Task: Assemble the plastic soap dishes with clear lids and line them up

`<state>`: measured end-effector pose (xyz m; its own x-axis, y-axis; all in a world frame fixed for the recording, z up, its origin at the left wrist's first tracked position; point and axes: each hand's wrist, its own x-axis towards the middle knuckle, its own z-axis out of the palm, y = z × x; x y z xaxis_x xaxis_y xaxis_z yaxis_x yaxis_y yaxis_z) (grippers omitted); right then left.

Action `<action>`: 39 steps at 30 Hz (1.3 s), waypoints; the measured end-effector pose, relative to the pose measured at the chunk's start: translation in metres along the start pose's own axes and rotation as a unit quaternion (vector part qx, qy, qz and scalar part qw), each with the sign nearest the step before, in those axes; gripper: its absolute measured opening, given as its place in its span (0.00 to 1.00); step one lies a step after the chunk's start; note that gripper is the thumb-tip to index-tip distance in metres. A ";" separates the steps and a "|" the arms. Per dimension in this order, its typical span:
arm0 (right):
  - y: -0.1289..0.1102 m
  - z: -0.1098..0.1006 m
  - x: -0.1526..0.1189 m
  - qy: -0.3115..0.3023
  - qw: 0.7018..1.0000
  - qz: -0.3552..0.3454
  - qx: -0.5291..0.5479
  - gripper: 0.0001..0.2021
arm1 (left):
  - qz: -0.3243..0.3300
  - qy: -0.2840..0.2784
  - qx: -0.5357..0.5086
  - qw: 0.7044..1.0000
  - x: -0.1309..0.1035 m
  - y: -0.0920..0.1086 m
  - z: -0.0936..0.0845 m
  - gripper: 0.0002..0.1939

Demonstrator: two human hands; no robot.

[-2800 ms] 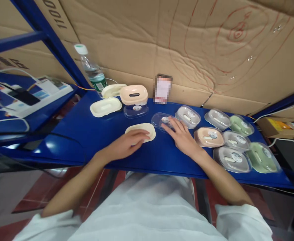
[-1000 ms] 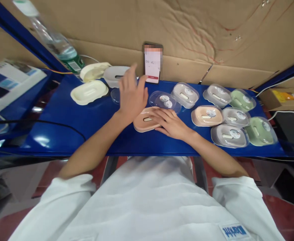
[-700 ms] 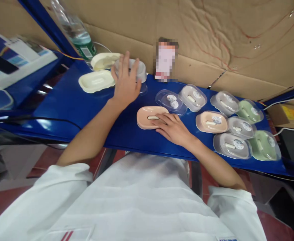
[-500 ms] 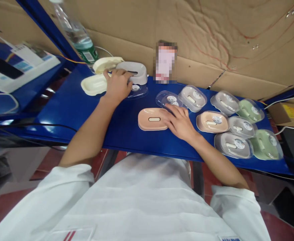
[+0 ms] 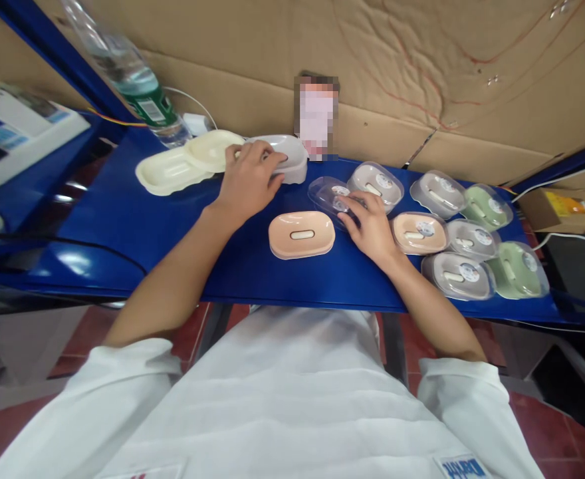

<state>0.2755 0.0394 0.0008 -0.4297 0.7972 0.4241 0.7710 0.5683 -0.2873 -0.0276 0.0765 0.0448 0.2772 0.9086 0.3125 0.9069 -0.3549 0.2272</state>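
Observation:
My left hand (image 5: 250,176) grips the near left side of a light grey soap dish (image 5: 295,169), its fingers over the rim and its thumb in front. Beside it lie two cream dish pieces (image 5: 160,174), one overlapping the other. With thumb and fingers bent, my right hand (image 5: 372,226) holds the near right edge of a clear plastic cover (image 5: 325,191) bearing a round label. Between my hands sits an uncovered peach soap dish (image 5: 301,236) with a pale oval strip in its middle. My fingers partly hide the grey dish and the cover.
Several covered dishes, such as a grey one (image 5: 375,186), a peach one (image 5: 419,234) and a green one (image 5: 519,271), stand on the right of the blue table (image 5: 242,283). A phone (image 5: 317,116) leans against the cardboard wall. A water bottle (image 5: 147,100) stands back left.
My left hand and the grey dish have shifted right. The raised cream piece now lies lower across the other one. My right hand has drawn away from the peach dish to the clear cover.

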 end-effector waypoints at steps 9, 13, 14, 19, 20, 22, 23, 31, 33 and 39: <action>-0.023 -0.015 -0.006 0.036 0.996 -0.037 0.075 0.19 | 0.022 -0.013 -0.104 0.994 -0.125 0.049 -0.024 0.37; -0.032 -0.015 -0.008 -0.003 0.997 -0.025 0.071 0.21 | 0.080 -0.033 -0.145 0.986 -0.142 0.036 0.013 0.24; -0.031 -0.013 -0.009 -0.014 0.997 -0.016 0.068 0.23 | 0.093 -0.028 -0.160 0.982 -0.140 0.032 0.018 0.21; -0.020 -0.001 -0.009 -0.029 0.998 0.015 0.048 0.25 | 0.097 -0.010 -0.189 0.977 -0.131 0.023 0.023 0.21; -0.019 0.000 -0.008 -0.026 0.999 0.020 0.041 0.24 | 0.096 -0.013 -0.192 0.976 -0.132 0.022 0.023 0.21; -0.017 0.002 -0.008 -0.019 0.999 0.026 0.035 0.23 | 0.097 -0.014 -0.202 0.975 -0.134 0.021 0.023 0.21; -0.016 0.002 -0.007 -0.017 0.999 0.027 0.037 0.23 | 0.097 -0.011 -0.205 0.974 -0.135 0.020 0.023 0.21; -0.005 -0.002 -0.002 -0.011 0.997 0.064 0.051 0.27 | 0.058 -0.011 -0.247 0.967 -0.136 0.016 0.022 0.30; -0.007 -0.009 -0.002 0.018 0.996 0.037 0.080 0.28 | 0.019 -0.010 -0.271 0.962 -0.137 0.015 0.024 0.42; -0.039 -0.012 -0.013 -0.057 0.985 -0.096 0.129 0.31 | -0.013 -0.013 -0.335 0.942 -0.140 0.011 0.034 0.62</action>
<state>0.2566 0.0047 0.0166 -0.6176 0.6793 0.3965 0.5316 0.7320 -0.4261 -0.0458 -0.0467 -0.0276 0.2732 0.9205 0.2793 0.5118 -0.3849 0.7681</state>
